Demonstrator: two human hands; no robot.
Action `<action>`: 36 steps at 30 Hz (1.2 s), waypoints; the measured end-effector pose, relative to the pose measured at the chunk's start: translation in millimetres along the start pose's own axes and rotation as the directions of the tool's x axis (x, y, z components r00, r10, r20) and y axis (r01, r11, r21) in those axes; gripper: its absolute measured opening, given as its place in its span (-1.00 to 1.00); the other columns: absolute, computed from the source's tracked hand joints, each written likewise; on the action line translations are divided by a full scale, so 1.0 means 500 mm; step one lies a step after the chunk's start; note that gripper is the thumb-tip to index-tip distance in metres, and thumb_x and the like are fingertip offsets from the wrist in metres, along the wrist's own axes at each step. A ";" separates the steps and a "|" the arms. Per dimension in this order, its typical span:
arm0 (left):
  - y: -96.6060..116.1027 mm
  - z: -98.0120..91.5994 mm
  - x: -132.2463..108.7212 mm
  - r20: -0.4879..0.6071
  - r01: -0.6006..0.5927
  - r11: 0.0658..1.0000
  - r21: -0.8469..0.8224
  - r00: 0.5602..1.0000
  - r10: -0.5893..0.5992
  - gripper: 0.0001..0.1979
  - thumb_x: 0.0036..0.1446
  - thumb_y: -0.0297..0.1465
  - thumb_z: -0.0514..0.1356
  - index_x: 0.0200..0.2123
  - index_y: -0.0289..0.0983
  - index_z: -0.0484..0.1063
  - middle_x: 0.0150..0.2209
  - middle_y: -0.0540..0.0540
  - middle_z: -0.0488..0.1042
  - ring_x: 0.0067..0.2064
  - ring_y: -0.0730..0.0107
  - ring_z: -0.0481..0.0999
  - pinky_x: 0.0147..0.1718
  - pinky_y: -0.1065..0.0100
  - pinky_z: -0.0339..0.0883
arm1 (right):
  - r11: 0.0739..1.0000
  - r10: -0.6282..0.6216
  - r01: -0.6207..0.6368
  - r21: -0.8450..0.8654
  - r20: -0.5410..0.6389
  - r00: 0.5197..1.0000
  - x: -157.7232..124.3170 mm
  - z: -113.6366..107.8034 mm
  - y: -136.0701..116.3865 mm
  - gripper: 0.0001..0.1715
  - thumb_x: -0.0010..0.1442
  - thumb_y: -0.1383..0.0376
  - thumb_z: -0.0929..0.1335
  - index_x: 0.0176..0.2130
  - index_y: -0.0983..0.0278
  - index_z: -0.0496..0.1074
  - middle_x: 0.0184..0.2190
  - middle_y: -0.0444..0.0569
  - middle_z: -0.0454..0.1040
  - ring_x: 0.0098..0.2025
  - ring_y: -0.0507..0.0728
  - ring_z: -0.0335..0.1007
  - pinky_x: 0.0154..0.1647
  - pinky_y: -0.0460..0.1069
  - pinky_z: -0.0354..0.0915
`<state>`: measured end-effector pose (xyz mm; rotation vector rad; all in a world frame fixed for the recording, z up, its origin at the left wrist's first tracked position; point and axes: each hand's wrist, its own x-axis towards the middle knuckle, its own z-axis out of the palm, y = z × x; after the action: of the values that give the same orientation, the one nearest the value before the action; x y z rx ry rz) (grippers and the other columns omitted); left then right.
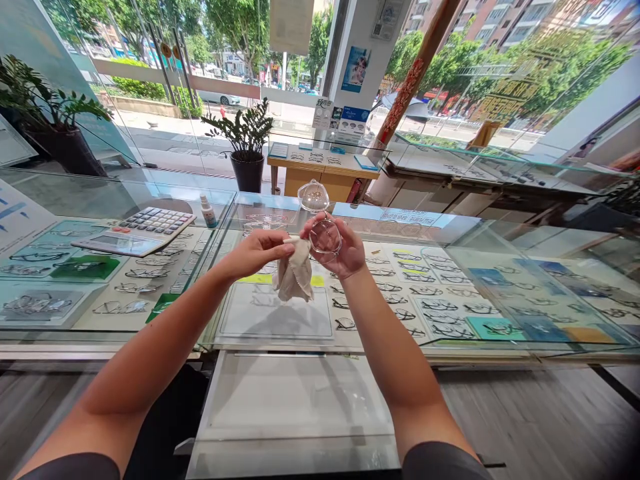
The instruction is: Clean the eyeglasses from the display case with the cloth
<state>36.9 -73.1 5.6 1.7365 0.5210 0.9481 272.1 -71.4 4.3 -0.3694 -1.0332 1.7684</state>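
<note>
A pair of thin-rimmed eyeglasses (326, 237) is held up over the glass counter by my right hand (351, 252). One lens lies in front of the palm; the other points up and away. My left hand (265, 252) pinches a beige cleaning cloth (295, 272) between thumb and fingers. The cloth hangs down and its upper edge is close to the near lens. Whether cloth and lens touch, I cannot tell. Below the cloth, a white tray (275, 320) shows at the front of the counter.
The glass display counter (430, 333) holds rows of eyeglasses. On its left part stand a large calculator (143, 230) and a small spray bottle (207, 212). Beyond it are a potted plant (247, 153) and a wooden display table (320, 175). A pulled-out white drawer (295, 393) is nearest me.
</note>
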 end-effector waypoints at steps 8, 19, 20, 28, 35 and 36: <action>0.012 -0.001 -0.011 0.073 0.130 0.980 -0.153 0.990 -0.120 -0.51 0.13 -0.02 0.59 -0.32 -0.27 0.51 -0.45 0.02 0.44 -0.44 0.52 0.36 -0.48 0.47 0.20 | 0.994 -0.014 0.016 0.106 -0.021 1.000 -0.001 0.002 -0.001 -0.80 0.48 0.09 0.36 -0.10 0.12 0.52 -0.17 -0.08 0.71 -0.09 0.13 0.69 0.02 0.06 0.64; 0.017 -0.025 -0.002 -0.140 -0.011 0.999 -0.045 0.990 0.004 -0.55 0.26 -0.02 0.50 -0.32 -0.25 0.47 -0.41 0.01 0.42 -0.41 0.48 0.36 -0.44 0.45 0.25 | 0.998 -0.016 0.020 0.055 -0.068 0.998 0.004 -0.005 -0.005 -0.77 0.49 0.04 0.38 -0.08 0.12 0.52 -0.14 -0.07 0.73 -0.03 0.15 0.71 0.07 0.07 0.64; 0.016 -0.022 -0.002 -0.144 -0.019 0.999 -0.040 0.989 0.014 -0.56 0.27 -0.02 0.49 -0.28 -0.23 0.47 -0.41 0.02 0.41 -0.42 0.48 0.34 -0.45 0.45 0.23 | 0.999 -0.019 0.022 0.049 -0.061 0.998 0.005 -0.004 -0.003 -0.78 0.48 0.04 0.40 -0.08 0.11 0.52 -0.15 -0.08 0.73 -0.03 0.14 0.72 0.07 0.06 0.64; 0.015 -0.002 -0.006 -0.171 -0.033 0.983 0.179 0.983 0.065 -0.46 0.30 0.14 0.38 -0.23 -0.27 0.61 -0.32 -0.08 0.53 -0.32 0.38 0.43 -0.36 0.39 0.27 | 0.998 -0.022 0.020 -0.058 -0.036 0.999 0.009 0.001 0.008 -0.75 0.45 0.01 0.41 -0.08 0.11 0.54 -0.12 -0.05 0.73 0.00 0.17 0.71 0.10 0.09 0.62; 0.022 -0.011 -0.005 -0.158 0.048 0.968 0.248 0.987 -0.008 -0.53 0.24 0.01 0.44 -0.44 -0.28 0.59 -0.49 -0.02 0.42 -0.44 0.46 0.31 -0.48 0.40 0.09 | 0.994 -0.023 0.022 -0.103 -0.011 1.000 0.008 0.004 0.008 -0.73 0.44 0.01 0.40 -0.08 0.12 0.58 -0.10 -0.04 0.72 0.03 0.19 0.68 0.07 0.08 0.60; 0.023 -0.011 -0.005 -0.144 0.057 0.966 0.254 0.989 -0.021 -0.53 0.24 0.00 0.44 -0.46 -0.28 0.58 -0.51 -0.02 0.40 -0.45 0.47 0.29 -0.49 0.40 0.08 | 0.994 -0.020 0.018 -0.111 -0.012 1.000 0.007 0.003 0.009 -0.73 0.44 0.01 0.40 -0.08 0.12 0.58 -0.10 -0.04 0.72 0.03 0.18 0.67 0.06 0.08 0.59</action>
<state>29.8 -76.0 16.1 1.8907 0.7972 1.0147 266.7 -69.5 2.7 -0.4379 -1.1248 1.6939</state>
